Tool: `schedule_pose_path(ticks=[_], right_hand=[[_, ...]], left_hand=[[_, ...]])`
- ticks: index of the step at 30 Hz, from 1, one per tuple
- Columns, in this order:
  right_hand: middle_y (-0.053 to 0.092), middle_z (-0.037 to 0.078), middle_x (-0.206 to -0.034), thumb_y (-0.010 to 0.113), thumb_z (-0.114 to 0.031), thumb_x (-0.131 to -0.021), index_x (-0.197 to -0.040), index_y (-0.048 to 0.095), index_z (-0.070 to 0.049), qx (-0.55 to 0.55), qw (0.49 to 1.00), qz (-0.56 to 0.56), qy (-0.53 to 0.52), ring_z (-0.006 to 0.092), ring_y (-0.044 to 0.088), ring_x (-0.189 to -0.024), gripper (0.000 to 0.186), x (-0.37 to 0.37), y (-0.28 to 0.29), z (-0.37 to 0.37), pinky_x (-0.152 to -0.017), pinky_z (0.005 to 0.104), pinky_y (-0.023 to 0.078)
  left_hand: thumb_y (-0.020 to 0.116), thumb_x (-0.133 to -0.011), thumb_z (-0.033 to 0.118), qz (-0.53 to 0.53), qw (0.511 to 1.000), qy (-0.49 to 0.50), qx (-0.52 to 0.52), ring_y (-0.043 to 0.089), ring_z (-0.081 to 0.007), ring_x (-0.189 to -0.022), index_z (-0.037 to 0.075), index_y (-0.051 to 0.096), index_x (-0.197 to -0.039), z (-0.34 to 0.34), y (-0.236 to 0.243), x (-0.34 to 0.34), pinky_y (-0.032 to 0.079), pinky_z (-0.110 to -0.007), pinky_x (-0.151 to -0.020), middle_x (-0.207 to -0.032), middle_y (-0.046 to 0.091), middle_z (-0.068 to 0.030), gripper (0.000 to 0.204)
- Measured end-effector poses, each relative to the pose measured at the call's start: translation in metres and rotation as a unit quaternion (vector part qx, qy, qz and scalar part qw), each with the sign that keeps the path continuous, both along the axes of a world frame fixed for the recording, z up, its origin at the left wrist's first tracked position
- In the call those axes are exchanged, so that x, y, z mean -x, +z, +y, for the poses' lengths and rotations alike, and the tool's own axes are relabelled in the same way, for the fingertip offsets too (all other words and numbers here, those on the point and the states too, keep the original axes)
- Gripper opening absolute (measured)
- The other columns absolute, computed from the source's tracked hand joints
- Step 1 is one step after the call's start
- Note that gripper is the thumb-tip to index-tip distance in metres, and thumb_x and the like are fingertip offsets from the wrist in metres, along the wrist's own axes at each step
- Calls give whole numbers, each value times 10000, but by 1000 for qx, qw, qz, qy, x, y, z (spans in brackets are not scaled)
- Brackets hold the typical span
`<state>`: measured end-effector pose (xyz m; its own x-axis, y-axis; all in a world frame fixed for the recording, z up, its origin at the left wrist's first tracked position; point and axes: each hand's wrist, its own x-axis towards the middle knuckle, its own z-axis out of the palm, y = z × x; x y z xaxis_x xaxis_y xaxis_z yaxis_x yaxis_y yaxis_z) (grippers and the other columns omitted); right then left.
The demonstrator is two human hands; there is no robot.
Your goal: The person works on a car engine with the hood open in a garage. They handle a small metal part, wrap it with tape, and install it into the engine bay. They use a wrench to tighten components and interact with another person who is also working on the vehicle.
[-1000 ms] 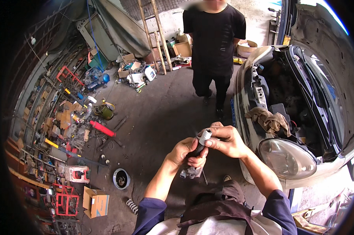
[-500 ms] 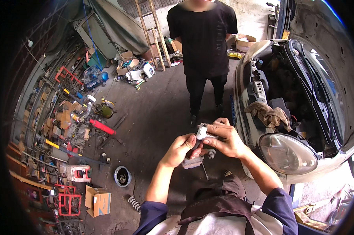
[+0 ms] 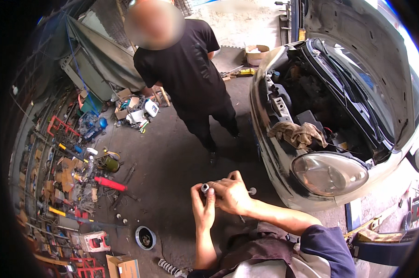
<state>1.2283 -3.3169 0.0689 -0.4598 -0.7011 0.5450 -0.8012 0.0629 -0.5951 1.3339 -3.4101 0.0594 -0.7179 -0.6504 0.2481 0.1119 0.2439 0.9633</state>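
A small metal part with a round, hollow end (image 3: 204, 187) is held up in front of me. My left hand (image 3: 203, 208) is closed, pinching that end between thumb and fingers. Against it, my right hand (image 3: 232, 195) is closed too, its fingers wrapped over the rest of the part and hiding most of it. A pale rounded knob (image 3: 252, 191) shows just beyond the right hand. Below the hand, a short stretch of thin rod (image 3: 242, 218) is visible; whether it joins the held part I cannot tell.
A car (image 3: 306, 194) with raised hood stands at right, a rag (image 3: 298, 134) on its front edge. A person in black (image 3: 186, 69) stands ahead. Tools and scrap (image 3: 75, 176) fill the left side. A round pan (image 3: 146, 237) and coil spring (image 3: 170, 268) lie on the floor.
Both hands have turned the part so its hollow end faces me, and the right hand now covers more of it. My view has shifted; the person ahead appears farther left.
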Motion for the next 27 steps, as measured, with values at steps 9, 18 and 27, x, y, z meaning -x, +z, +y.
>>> schedule_pose_path(ticks=[9, 18, 27], right_hand=[[691, 77, -691, 658, -306, -847, -1017, 662, -101, -212, 975, 4, 64, 281, 667, -637, 266, 3, -12, -11, -802, 421, 417], [732, 126, -852, 593, -320, -854, -976, 756, -190, -239, 955, -128, 123, 334, 702, -839, 242, 12, -43, -28, -856, 473, 465], [726, 102, -799, 616, -398, -845, -892, 757, -163, -285, 954, -85, 41, 287, 710, -799, 278, 0, -63, -42, -883, 482, 455]], left_hand=[[599, -1010, 299, -7, 994, 110, -27, 403, -33, -619, 66, 520, -847, -15, -39, 2, 332, -223, -529, -713, 471, 63, 295], [595, -996, 373, -40, 983, -57, -170, 411, -31, -538, 94, 496, -909, -47, -80, -27, 332, -199, -470, -657, 451, 50, 308], [585, -1017, 220, -56, 974, 65, -208, 397, -28, -518, 90, 507, -870, -56, -116, 0, 316, -208, -450, -648, 424, 64, 211]])
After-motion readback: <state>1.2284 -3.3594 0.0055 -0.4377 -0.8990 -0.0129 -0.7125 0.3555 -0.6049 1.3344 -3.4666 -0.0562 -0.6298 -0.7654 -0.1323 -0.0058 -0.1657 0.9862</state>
